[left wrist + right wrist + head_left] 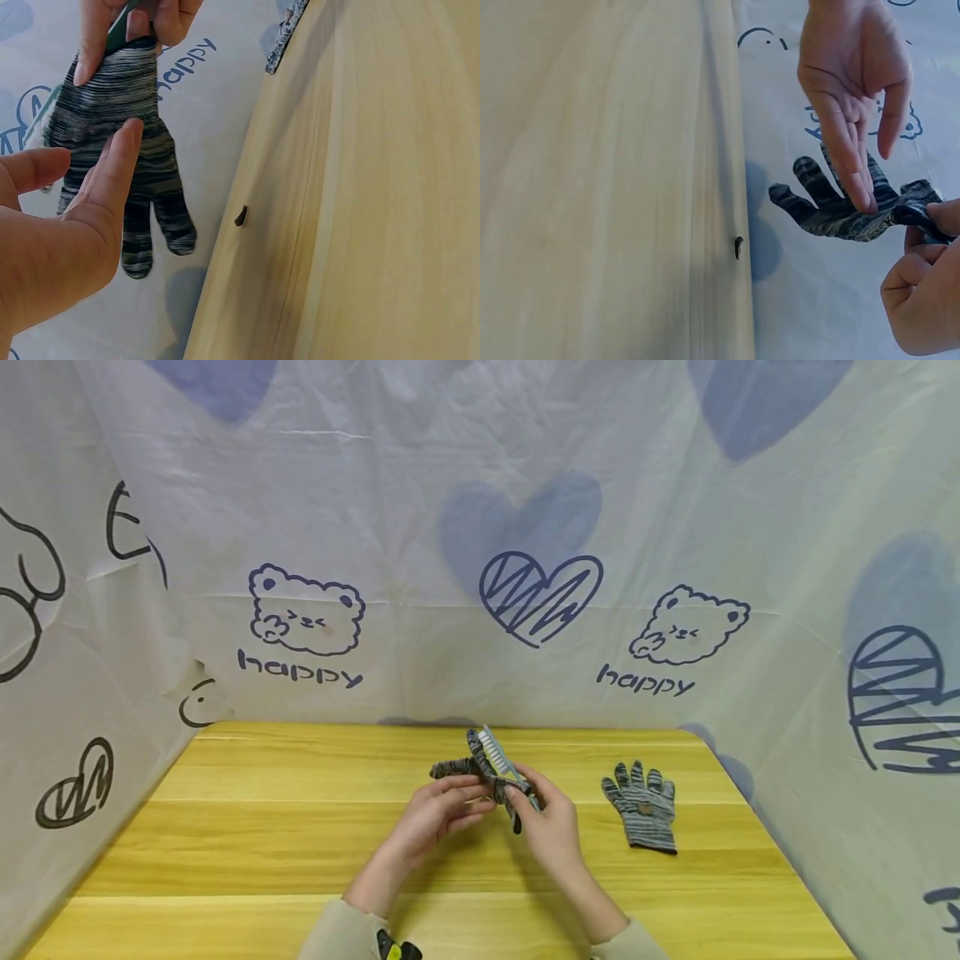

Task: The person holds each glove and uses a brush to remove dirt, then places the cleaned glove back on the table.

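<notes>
A grey-and-black knitted glove (455, 767) is held up above the table, its fingers pointing away. My right hand (553, 833) pinches its cuff, along with a brush (498, 755) that has white bristles and a grey-green back. In the left wrist view the brush lies behind the glove (112, 94), mostly hidden. My left hand (442, 810) has its fingers extended along the glove's side; whether they touch the knit I cannot tell. The right wrist view shows those straight left fingers (847, 142) overlapping the glove (810, 217).
A second matching glove (647, 810) lies flat on the right of the wooden table (247, 827), fingers toward the back. White cloth (420, 527) printed with hearts and bears hangs behind and at both sides. The wrist views show a small dark mark (241, 216) near the table's edge.
</notes>
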{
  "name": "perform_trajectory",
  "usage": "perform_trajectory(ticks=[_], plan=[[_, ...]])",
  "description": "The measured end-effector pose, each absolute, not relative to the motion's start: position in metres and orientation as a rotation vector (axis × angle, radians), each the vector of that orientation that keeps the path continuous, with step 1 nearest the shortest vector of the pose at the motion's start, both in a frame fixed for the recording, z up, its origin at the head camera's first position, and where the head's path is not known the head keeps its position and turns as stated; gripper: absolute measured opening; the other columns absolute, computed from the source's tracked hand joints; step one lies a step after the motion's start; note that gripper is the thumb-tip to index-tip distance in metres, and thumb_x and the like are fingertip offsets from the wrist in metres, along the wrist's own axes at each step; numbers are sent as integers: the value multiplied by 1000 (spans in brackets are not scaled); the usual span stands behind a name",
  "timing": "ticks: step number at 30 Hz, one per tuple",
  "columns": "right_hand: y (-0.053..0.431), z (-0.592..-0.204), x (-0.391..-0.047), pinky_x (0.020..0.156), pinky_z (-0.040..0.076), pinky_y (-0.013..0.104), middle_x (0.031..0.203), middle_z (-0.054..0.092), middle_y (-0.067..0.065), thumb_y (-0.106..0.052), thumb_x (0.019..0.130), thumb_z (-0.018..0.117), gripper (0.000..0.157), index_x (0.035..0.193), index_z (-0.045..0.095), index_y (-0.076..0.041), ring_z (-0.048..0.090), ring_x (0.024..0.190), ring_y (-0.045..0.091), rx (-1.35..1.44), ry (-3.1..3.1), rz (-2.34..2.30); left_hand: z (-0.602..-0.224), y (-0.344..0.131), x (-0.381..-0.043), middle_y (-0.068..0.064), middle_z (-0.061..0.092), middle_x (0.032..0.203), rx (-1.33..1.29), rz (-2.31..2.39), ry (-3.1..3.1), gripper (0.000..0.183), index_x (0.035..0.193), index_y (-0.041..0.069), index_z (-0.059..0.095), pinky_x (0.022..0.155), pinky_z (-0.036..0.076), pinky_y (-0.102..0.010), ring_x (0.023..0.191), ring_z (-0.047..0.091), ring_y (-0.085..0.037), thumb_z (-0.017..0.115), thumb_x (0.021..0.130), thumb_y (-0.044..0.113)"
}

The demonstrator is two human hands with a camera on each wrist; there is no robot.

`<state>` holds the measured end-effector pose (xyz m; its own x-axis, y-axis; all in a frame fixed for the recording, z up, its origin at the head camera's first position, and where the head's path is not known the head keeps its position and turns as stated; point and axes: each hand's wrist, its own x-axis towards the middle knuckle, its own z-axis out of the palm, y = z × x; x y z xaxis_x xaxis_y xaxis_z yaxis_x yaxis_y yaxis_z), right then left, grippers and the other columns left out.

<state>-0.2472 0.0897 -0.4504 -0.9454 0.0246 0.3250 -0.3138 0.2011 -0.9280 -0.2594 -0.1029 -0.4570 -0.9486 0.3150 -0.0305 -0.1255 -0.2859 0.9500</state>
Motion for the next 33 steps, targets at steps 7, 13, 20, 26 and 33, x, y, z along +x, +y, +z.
perform_trajectory(ticks=[7,13,20,26,33], plan=[[90,-445,-245,85,58,19,129,68,23,-8,100,69,39,138,64,0,67,114,32,249,-2137,1923,-460,-101,-259,-31,62,135,235,2280,1689,44,144,-17,43,89,60,-27,109,73,-25,48,108,8],[89,-438,-241,89,58,19,129,67,24,-6,100,69,40,139,62,3,68,111,22,220,-2083,2011,-464,-97,-258,-32,60,136,280,2222,1672,46,145,-20,41,93,60,-29,111,73,-26,46,108,7],[86,-432,-238,77,56,16,124,69,25,-4,100,69,40,138,62,5,66,95,6,225,-2049,2078,-466,-92,-257,-25,67,131,237,2243,1591,39,136,-19,49,94,59,-30,106,74,-21,49,107,7],[87,-432,-240,64,49,16,117,70,18,-7,100,70,42,140,62,2,60,84,6,144,-2056,2103,-464,-91,-256,-24,66,130,193,2304,1572,38,135,-19,48,94,58,-27,107,73,-21,52,104,3],[88,-436,-242,64,48,18,117,68,14,-10,100,71,45,143,61,-2,61,90,8,59,-2062,2117,-462,-91,-257,-16,70,116,162,2343,1593,33,129,-17,49,92,59,-26,103,73,-19,54,103,2]])
